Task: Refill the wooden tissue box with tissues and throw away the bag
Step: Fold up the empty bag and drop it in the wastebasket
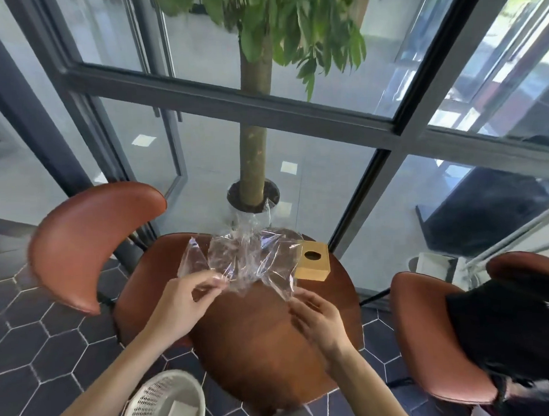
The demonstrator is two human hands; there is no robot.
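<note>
A crumpled clear plastic bag (247, 255) hangs spread above the round brown table (259, 339). My left hand (189, 301) pinches its lower left edge between thumb and fingers. My right hand (317, 318) holds the bag's lower right corner, fingers curled around it. The wooden tissue box (312, 264) stands on the table's far right part, just right of the bag, with a dark oval hole in its top. No tissue shows in the hole.
A white perforated wastebasket (168, 401) stands on the tiled floor at the bottom left. Brown chairs sit left (90, 239) and right (433, 336), the right one with dark clothing. A potted tree (254, 196) and glass walls stand behind the table.
</note>
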